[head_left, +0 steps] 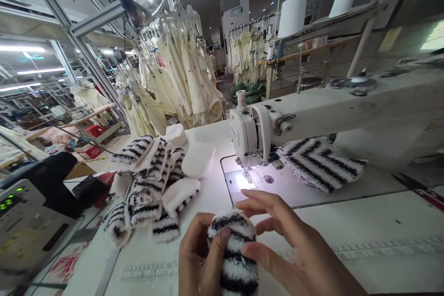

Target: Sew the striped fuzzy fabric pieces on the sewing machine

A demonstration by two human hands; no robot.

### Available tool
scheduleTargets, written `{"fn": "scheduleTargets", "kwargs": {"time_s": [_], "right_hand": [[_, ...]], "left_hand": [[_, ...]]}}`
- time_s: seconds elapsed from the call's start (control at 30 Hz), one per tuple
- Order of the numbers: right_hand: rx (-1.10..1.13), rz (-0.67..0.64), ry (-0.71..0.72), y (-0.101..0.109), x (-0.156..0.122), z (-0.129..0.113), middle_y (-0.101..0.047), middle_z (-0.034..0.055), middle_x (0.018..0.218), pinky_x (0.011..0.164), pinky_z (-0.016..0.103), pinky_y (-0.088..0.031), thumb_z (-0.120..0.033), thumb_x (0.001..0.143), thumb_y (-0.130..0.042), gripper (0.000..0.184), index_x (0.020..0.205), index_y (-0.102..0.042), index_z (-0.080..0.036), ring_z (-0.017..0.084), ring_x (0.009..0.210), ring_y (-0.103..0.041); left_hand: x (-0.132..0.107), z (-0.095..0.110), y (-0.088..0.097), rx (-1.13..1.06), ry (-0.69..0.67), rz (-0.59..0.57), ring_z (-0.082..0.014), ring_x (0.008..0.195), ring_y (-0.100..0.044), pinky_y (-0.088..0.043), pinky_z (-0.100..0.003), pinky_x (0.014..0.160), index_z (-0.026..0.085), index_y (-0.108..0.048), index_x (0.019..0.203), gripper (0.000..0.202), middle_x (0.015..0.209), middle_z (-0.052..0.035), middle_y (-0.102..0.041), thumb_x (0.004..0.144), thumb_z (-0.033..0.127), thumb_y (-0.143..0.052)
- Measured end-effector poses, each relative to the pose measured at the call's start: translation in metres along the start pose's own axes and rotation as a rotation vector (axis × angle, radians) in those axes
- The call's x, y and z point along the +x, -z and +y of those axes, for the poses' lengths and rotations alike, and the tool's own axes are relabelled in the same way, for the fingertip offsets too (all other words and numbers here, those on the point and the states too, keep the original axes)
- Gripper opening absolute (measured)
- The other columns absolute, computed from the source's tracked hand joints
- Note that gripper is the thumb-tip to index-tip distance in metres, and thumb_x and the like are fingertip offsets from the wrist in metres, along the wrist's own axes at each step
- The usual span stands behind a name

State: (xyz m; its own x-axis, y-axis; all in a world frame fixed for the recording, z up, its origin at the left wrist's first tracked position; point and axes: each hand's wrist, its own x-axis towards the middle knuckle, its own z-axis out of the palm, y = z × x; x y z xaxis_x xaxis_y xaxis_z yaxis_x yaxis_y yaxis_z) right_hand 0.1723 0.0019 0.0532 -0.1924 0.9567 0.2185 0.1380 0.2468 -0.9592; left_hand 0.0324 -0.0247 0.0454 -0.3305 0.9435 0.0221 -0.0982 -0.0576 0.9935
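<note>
Probably soft and light, the striped fuzzy piece [239,256] suits an edge pinch. The left hand [201,254] grips it; the right hand [287,236] spreads loosely alongside.

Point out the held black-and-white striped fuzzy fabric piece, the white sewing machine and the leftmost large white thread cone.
Striped fabric piece [237,260], head view: middle of its fuzzy face.
Sewing machine [333,113], head view: side of its arm.
Thread cone [292,15], head view: middle of its side.

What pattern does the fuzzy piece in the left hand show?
The fuzzy piece has black and white stripes; head view.
</note>
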Motion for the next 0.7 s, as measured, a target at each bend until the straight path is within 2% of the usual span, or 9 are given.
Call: {"fn": "scheduleTargets", "kwargs": {"time_s": [0.07, 0.2, 0.3, 0.37, 0.5, 0.57, 0.63, 0.7], "right_hand": [[0.084, -0.075, -0.102, 0.001, 0.002, -0.001, -0.064, -0.0012, 0.100, 0.072, 0.024, -0.049, -0.050, 0.073, -0.067, 0.043, 0.110, -0.057, -0.030, 0.014, 0.079, -0.060], [0.160, -0.168, -0.204, -0.003, 0.007, 0.003, -0.059, -0.0020, 0.079, 0.069, 0.023, -0.044, -0.055, 0.081, -0.056, 0.031, 0.088, -0.059, -0.025, 0.014, 0.075, -0.054], [0.124, -0.133, -0.185, -0.003, 0.010, 0.004, -0.054, -0.0031, 0.070, 0.065, 0.022, -0.040, -0.055, 0.083, -0.053, 0.033, 0.078, -0.057, -0.023, 0.013, 0.070, -0.050], [0.112, -0.121, -0.189, -0.002, 0.010, 0.003, -0.052, -0.0036, 0.068, 0.063, 0.022, -0.040, -0.057, 0.085, -0.050, 0.035, 0.079, -0.057, -0.023, 0.013, 0.067, -0.049], [0.116, -0.067, -0.196, -0.003, 0.011, 0.003, -0.060, -0.0009, 0.090, 0.074, 0.022, -0.043, -0.062, 0.083, -0.050, 0.040, 0.097, -0.059, -0.026, 0.015, 0.085, -0.056], [0.089, -0.132, -0.156, -0.006, 0.013, 0.008, -0.061, -0.0004, 0.088, 0.073, 0.022, -0.044, -0.059, 0.083, -0.052, 0.036, 0.091, -0.060, -0.025, 0.015, 0.084, -0.057], [0.041, -0.201, -0.113, -0.010, 0.015, 0.016, -0.057, -0.0012, 0.073, 0.065, 0.021, -0.043, -0.057, 0.085, -0.051, 0.035, 0.077, -0.057, -0.023, 0.014, 0.073, -0.055], [0.032, -0.151, -0.111, -0.016, 0.017, 0.025, -0.056, -0.0009, 0.072, 0.064, 0.021, -0.045, -0.059, 0.086, -0.048, 0.037, 0.077, -0.057, -0.024, 0.014, 0.070, -0.054]], "left_hand": [[0.000, -0.002, 0.000, -0.006, 0.002, 0.016, -0.0123, 0.059, -0.051, -0.039, -0.020, 0.056, 0.018, -0.062, 0.069, 0.036, 0.061, 0.0009, -0.061, 0.067, 0.051, -0.076], [-0.001, -0.009, -0.001, 0.017, 0.029, -0.010, -0.0110, 0.057, -0.047, -0.036, -0.020, 0.054, 0.016, -0.063, 0.068, 0.038, 0.059, 0.0011, -0.057, 0.064, 0.051, -0.078], [-0.002, -0.010, 0.001, 0.041, 0.051, -0.080, -0.0106, 0.058, -0.046, -0.034, -0.020, 0.054, 0.015, -0.063, 0.071, 0.039, 0.060, 0.0004, -0.056, 0.064, 0.050, -0.078], [-0.002, -0.009, 0.004, 0.018, 0.080, -0.125, -0.0102, 0.057, -0.045, -0.033, -0.020, 0.054, 0.014, -0.061, 0.071, 0.040, 0.061, 0.0006, -0.054, 0.065, 0.050, -0.077], [-0.003, -0.017, 0.005, -0.004, 0.088, -0.125, -0.0100, 0.057, -0.043, -0.033, -0.020, 0.054, 0.015, -0.056, 0.068, 0.039, 0.061, 0.0007, -0.053, 0.068, 0.049, -0.075], [-0.005, -0.027, 0.004, 0.002, 0.056, -0.134, -0.0100, 0.058, -0.043, -0.032, -0.020, 0.054, 0.015, -0.055, 0.068, 0.040, 0.060, 0.0012, -0.052, 0.066, 0.049, -0.076], [-0.005, -0.033, 0.004, 0.025, 0.040, -0.166, -0.0088, 0.054, -0.039, -0.029, -0.020, 0.051, 0.016, -0.054, 0.069, 0.042, 0.057, 0.0030, -0.048, 0.065, 0.051, -0.077], [-0.001, -0.026, 0.009, 0.068, 0.007, -0.158, -0.0087, 0.053, -0.040, -0.030, -0.019, 0.050, 0.017, -0.054, 0.070, 0.041, 0.057, 0.0033, -0.049, 0.068, 0.053, -0.073]]}}
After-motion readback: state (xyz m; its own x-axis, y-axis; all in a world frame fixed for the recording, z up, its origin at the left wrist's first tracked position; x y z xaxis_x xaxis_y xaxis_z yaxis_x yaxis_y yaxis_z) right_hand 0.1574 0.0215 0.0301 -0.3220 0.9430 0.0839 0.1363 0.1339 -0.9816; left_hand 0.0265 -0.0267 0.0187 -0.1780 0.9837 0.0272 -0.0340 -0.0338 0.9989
